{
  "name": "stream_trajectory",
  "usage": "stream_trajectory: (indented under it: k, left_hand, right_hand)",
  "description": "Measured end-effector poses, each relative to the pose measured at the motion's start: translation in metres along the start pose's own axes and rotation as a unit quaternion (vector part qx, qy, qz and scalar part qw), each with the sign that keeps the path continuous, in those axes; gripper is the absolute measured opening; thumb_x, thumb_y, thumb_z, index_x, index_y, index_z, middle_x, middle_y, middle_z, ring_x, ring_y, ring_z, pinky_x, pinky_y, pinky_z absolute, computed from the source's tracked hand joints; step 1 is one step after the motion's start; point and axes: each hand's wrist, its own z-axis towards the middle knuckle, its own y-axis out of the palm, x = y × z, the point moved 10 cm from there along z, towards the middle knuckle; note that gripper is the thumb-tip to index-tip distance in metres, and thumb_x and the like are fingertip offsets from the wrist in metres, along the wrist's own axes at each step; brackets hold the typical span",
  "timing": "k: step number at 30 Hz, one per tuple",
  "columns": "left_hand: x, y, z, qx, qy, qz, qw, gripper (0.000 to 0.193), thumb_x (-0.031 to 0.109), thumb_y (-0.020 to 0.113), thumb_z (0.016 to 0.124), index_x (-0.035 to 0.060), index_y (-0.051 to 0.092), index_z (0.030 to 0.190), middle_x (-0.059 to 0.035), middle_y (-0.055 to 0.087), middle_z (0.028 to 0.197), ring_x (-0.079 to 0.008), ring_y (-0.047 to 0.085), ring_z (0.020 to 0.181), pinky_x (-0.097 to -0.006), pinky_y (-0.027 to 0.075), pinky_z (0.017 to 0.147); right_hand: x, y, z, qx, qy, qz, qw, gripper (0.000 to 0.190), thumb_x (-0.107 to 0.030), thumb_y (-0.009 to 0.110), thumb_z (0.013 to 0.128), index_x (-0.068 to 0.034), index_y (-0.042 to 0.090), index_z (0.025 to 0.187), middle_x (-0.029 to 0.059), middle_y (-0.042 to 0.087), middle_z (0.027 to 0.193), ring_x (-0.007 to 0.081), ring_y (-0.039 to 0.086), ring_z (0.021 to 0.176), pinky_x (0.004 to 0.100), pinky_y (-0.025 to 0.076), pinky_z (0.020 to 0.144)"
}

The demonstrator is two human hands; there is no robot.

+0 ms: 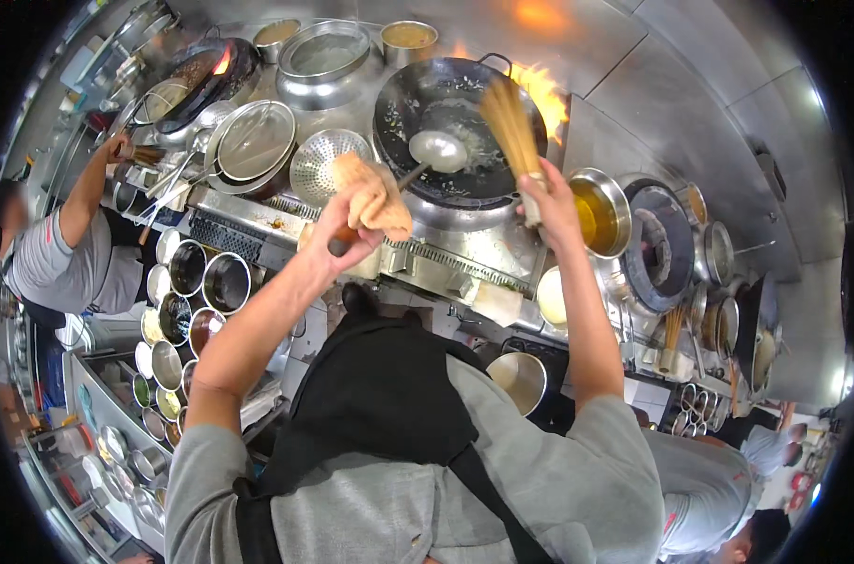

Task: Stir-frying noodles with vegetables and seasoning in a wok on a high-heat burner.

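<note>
My left hand (336, 229) grips a folded peach-coloured cloth (374, 197) together with the handle of a metal ladle (437, 151). The ladle's bowl is over the near part of a black wok (405, 106). In my right hand (557, 204) is a bamboo wok brush (509, 127), its bristles pointing up across the wok's right side and slightly blurred. White bits and some wet liquid cling to the wok's inner surface. Flames (545, 95) rise behind its far right rim. I cannot tell whether the ladle touches the wok.
A metal pot of yellow oil (597, 215) stands right of the wok. Left of it are a perforated strainer (321, 166) and a wire-mesh strainer (256, 141). Several seasoning containers (227, 282) stand at lower left. One co-worker (81, 247) is at the left, another (702, 486) at lower right.
</note>
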Motion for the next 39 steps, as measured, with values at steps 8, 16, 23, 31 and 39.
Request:
stream_trajectory:
  k: [8,16,23,31,39]
  left_hand:
    - [-0.012,0.006,-0.003,-0.010,0.009,-0.046,0.999,0.015,0.026,0.059,0.093,0.0114,0.058,0.090,0.0002,0.060,0.076,-0.0083,0.056,0.053,-0.0166,0.040,0.035]
    - [-0.023,-0.009,0.012,0.011,0.009,0.397,0.918,0.034,0.018,0.071,0.081,0.0038,0.058,0.110,-0.0044,0.065,0.093,-0.0125,0.065,0.079,-0.0272,0.052,0.070]
    - [0.002,-0.013,-0.043,0.004,0.168,0.826,0.538,0.046,0.015,0.071,0.071,0.0027,0.057,0.112,-0.0213,0.062,0.100,-0.0415,0.061,0.094,-0.0437,0.049,0.082]
    - [0.005,-0.043,-0.079,0.062,0.170,0.892,0.414,0.043,0.011,0.072,0.070,0.0127,0.053,0.109,-0.0168,0.054,0.102,-0.0415,0.060,0.088,-0.0503,0.050,0.075]
    - [-0.046,-0.135,-0.127,0.226,0.189,0.772,0.563,0.054,0.011,0.076,0.065,0.0116,0.053,0.113,-0.0191,0.051,0.102,-0.0446,0.057,0.091,-0.0518,0.049,0.075]
  right_hand:
    - [0.029,0.061,0.084,-0.077,-0.065,-0.661,0.744,0.051,-0.033,0.060,0.087,-0.024,0.050,0.136,0.0183,0.064,0.108,0.0362,0.066,0.096,0.0474,0.053,0.083]
    - [0.029,0.058,0.061,-0.163,-0.064,-0.622,0.763,0.054,-0.035,0.060,0.084,-0.026,0.052,0.136,0.0155,0.067,0.108,0.0340,0.064,0.101,0.0466,0.052,0.085]
    - [-0.058,-0.004,0.011,0.028,-0.127,-0.556,0.821,0.054,-0.035,0.065,0.086,-0.023,0.051,0.137,0.0152,0.065,0.108,0.0363,0.065,0.094,0.0466,0.052,0.082]
    - [-0.038,0.004,0.052,0.006,-0.125,-0.493,0.861,0.057,-0.036,0.065,0.085,-0.021,0.050,0.137,0.0188,0.066,0.110,0.0387,0.064,0.099,0.0467,0.051,0.085]
    - [-0.012,0.082,0.032,-0.224,-0.096,-0.576,0.780,0.045,-0.037,0.058,0.089,-0.019,0.058,0.129,0.0191,0.065,0.114,0.0383,0.062,0.105,0.0484,0.049,0.092]
